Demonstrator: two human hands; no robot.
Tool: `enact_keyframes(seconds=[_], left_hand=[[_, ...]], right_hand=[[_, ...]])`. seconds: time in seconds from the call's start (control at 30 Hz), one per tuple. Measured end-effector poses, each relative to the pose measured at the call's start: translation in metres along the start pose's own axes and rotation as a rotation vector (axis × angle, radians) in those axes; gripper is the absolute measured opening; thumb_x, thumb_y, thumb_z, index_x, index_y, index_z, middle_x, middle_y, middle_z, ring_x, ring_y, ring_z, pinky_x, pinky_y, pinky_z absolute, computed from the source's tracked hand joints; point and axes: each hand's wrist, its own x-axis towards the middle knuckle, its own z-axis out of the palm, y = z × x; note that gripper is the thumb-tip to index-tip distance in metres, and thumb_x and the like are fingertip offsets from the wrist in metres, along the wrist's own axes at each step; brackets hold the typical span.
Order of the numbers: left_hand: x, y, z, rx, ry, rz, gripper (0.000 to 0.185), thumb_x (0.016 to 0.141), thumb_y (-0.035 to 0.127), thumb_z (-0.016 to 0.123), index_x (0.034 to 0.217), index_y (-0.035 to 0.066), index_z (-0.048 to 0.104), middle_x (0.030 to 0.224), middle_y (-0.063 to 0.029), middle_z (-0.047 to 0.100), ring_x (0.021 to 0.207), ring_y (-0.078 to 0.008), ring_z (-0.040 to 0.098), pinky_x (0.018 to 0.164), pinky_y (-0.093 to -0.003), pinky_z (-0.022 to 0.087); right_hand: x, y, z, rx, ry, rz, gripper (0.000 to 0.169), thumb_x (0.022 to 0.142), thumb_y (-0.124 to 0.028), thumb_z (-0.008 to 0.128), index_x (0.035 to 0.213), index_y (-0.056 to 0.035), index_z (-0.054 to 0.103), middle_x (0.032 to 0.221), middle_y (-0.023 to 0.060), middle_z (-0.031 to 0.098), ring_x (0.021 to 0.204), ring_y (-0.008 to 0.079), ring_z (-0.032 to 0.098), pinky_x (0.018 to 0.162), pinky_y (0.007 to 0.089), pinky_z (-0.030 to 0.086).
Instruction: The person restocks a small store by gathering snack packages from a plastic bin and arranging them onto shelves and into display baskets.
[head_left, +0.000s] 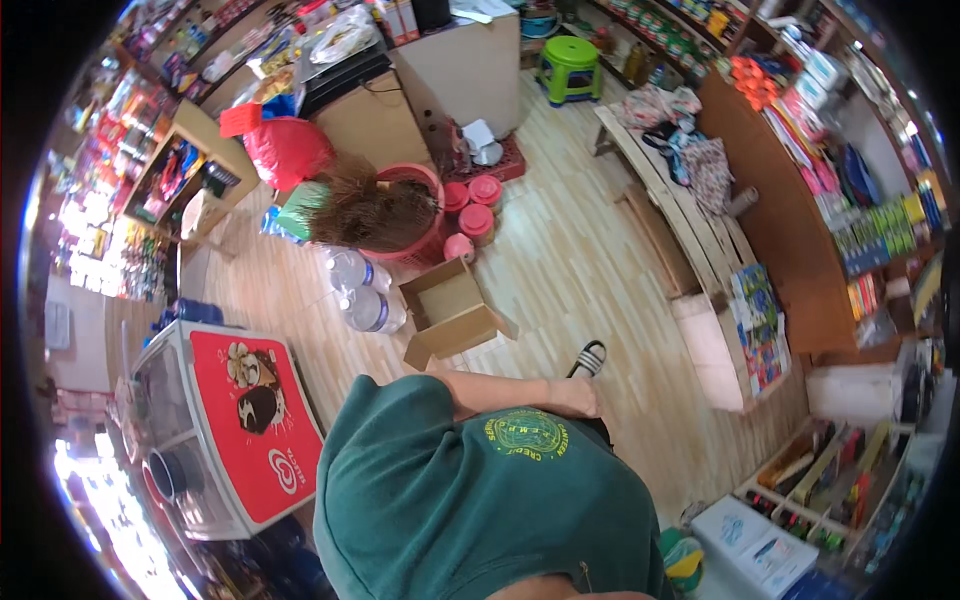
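My left hand (581, 396) lies at the front of my green T-shirt (487, 495), its forearm crossing my waist; the fingers are hidden or too indistinct to read. A striped slide sandal (590, 358) shows on one foot just beyond it. My right hand is out of view. Before me on the floor stands an open cardboard box (450, 307). Beside it are large clear plastic bottles (371, 309) and red-lidded tubs (477, 221). A red plastic basket (420, 251) holds brown bristly brooms (375, 214).
A chest freezer with a red lid (247, 420) stands at left. At right are a slatted wooden bench (675, 202) with cloths (705, 169) and a brown wooden panel (780, 225). A green stool (568, 67) stands ahead. Stocked shelves surround the tiled floor (555, 247). Cartons (754, 544) lie low right.
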Motion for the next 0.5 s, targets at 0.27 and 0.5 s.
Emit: enact_keyframes(seconds=[0.27, 0.5], left_hand=[[0.051, -0.109, -0.014, -0.016, 0.042, -0.518, 0.011, 0.073, 0.016, 0.052, 0.074, 0.007, 0.057, 0.071, -0.0100, 0.061, 0.075, -0.0241, 0.062, 0.064, -0.0378, 0.049], [0.068, -0.181, -0.074, -0.211, 0.123, -0.538, 0.014, 0.076, 0.014, 0.049, 0.082, 0.002, 0.053, 0.060, -0.0136, 0.058, 0.062, -0.0307, 0.062, 0.056, -0.0423, 0.050]], right_hand=[[0.169, -0.096, -0.045, -0.047, -0.207, -0.067, 0.010, 0.082, -0.009, 0.061, 0.084, -0.0002, 0.056, 0.076, 0.0047, 0.058, 0.071, 0.0111, 0.054, 0.062, 0.0248, 0.044], [0.311, -0.196, -0.047, -0.081, -0.396, -0.149, 0.010, 0.081, -0.008, 0.061, 0.085, -0.0003, 0.055, 0.077, 0.0049, 0.058, 0.071, 0.0109, 0.055, 0.063, 0.0244, 0.045]])
